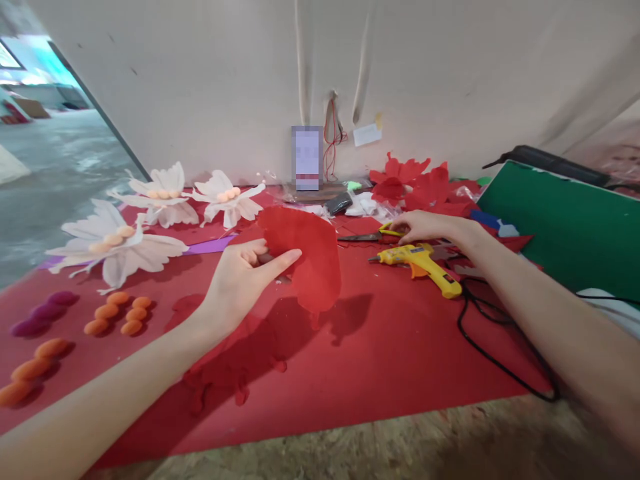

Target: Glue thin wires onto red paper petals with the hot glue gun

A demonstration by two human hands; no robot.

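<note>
My left hand (250, 277) pinches a red petal (313, 260) between thumb and fingers and holds it up over the red sheet (380, 373). The petal is broad and rounded, with a narrow tab at its lower end. Farther right, my right hand (420, 228) has its fingers closed on the yellow handles of a pair of scissors (363, 237), whose blades point left. Just below that hand lies a yellow glue gun (420, 263), nozzle to the left. More red petals (235, 360) lie on the sheet beneath my left forearm, partly hidden by it.
White flowers (120, 240) with pale ball centres stand at the left. Orange pompoms (107, 311) and purple pompoms (45, 313) lie nearer. Red flowers (400, 177) sit at the back, beside a phone (307, 159). A green board (565, 227) and a black cord (500, 360) are at the right.
</note>
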